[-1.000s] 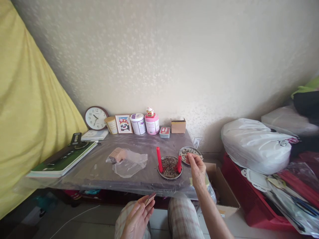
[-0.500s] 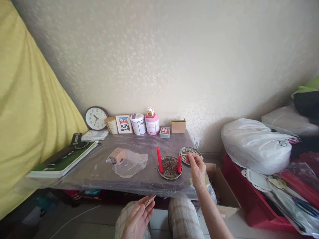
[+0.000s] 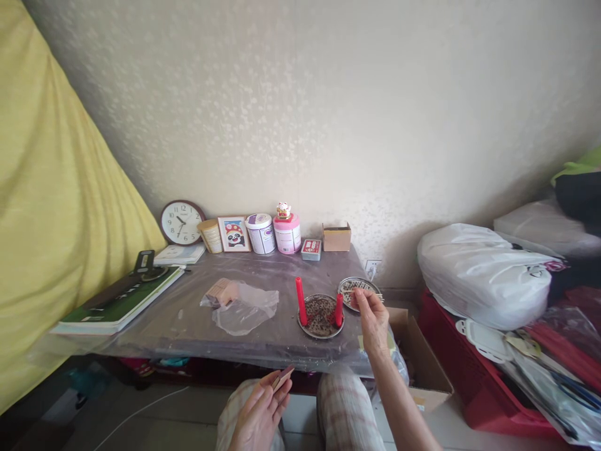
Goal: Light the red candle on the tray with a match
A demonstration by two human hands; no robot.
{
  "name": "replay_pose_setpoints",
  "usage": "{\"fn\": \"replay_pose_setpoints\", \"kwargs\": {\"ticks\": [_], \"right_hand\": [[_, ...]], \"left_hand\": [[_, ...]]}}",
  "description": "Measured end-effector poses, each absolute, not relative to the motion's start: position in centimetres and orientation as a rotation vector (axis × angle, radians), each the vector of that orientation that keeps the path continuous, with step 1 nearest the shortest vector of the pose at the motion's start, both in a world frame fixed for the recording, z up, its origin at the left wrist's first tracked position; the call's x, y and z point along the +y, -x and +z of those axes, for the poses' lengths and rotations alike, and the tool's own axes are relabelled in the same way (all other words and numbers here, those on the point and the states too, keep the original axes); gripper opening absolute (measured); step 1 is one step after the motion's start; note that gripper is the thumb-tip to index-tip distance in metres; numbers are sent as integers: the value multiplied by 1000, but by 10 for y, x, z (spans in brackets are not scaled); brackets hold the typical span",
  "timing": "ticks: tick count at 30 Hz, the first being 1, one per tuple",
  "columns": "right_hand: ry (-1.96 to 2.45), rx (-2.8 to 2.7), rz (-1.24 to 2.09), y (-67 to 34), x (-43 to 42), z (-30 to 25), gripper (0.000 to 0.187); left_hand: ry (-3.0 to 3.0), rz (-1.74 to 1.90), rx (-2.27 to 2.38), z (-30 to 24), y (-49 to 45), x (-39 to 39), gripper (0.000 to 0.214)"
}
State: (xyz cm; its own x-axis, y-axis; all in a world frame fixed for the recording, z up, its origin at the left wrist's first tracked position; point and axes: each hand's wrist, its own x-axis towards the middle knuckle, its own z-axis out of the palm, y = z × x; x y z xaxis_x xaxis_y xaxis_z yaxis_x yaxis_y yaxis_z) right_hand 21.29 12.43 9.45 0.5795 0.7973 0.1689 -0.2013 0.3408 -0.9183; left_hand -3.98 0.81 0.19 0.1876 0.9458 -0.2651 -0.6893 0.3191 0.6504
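Note:
My left hand point(image 3: 263, 407) is closed around a small matchbox point(image 3: 283, 377), held low in front of the table's near edge. Between the fingertips of my right hand point(image 3: 372, 313) are several thin pale matchsticks point(image 3: 379, 297). Their left ends reach toward the top of the short red candle point(image 3: 339, 310); whether they touch it I cannot tell. A taller red candle point(image 3: 301, 302) stands upright to its left. Both candles are on a round metal plate point(image 3: 320, 336) with a dark speckled surface. Behind my right hand lies a second speckled plate point(image 3: 348, 282), partly covered by the fingers.
On the table's plastic cover lie a clear bag with tan blocks point(image 3: 223, 292) and a green book point(image 3: 117, 300). A clock point(image 3: 182, 223), tins point(image 3: 260, 235) and a small carton point(image 3: 337, 238) line the wall. A red bin point(image 3: 469, 382) stands at right.
Both hands keep nearly the same positions, with the matchsticks still beside the short candle. The view has shifted very slightly.

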Motion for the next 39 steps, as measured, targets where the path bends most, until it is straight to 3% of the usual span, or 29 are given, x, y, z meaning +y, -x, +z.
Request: {"fn": "replay_pose_setpoints", "kwargs": {"ticks": [39], "right_hand": [[963,-645,776,-215,121,98,40]], "left_hand": [[-435,1190,700,-5,42,11,29]]}}
